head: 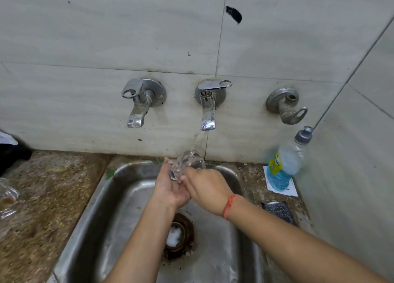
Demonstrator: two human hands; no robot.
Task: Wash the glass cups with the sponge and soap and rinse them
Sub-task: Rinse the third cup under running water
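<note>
Looking down, I see the left hand (168, 189) cupped under the glass cup (189, 161) and the right hand (206, 184) gripping its side. Its mouth tips up toward the water (197, 139).

My left hand (168, 189) and right hand (207, 185) bunched at back of sink (100, 182), holding glass cup (189, 161) under middle tap (207, 114); spout close above rim, little headroom. Left tap (136, 110) juts out beside; gap between spouts open. I see room low in basin around drain (179, 235). My right forearm crosses basin's right side, barring way to soap bottle (285, 163) and dark pad (279, 211). Glasses (7, 195) crowd left counter edge.
</note>
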